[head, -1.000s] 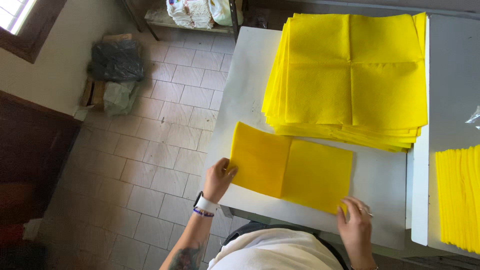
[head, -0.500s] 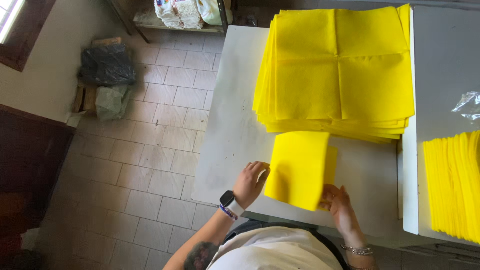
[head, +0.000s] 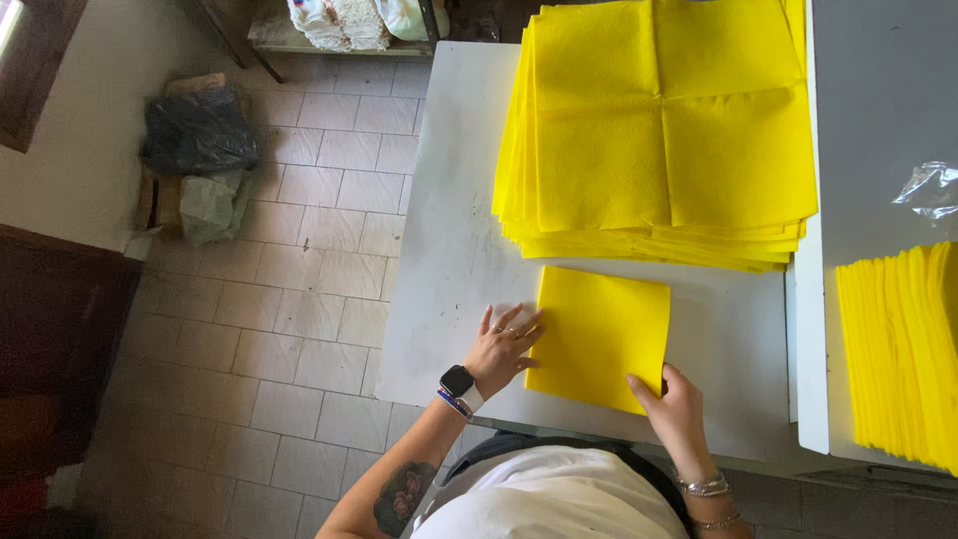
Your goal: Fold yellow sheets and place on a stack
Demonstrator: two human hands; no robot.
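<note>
Two hands work one folded yellow cloth [head: 604, 337], lying low in the middle of the frame on the white counter [head: 449, 250]. We press our left hand [head: 507, 344] flat and open on its left edge; our right hand [head: 671, 404] pinches the lower right corner. It looks light, soft and limp, best taken by edges or corners. Just above sits a stack of yellow cloths [head: 664, 130], close enough to snag; another pile [head: 903, 354] lies at the right.

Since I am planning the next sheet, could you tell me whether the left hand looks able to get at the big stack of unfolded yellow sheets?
Probably yes: the left hand lies flat beside the folded cloth, and only bare table separates it from the stack.
</note>
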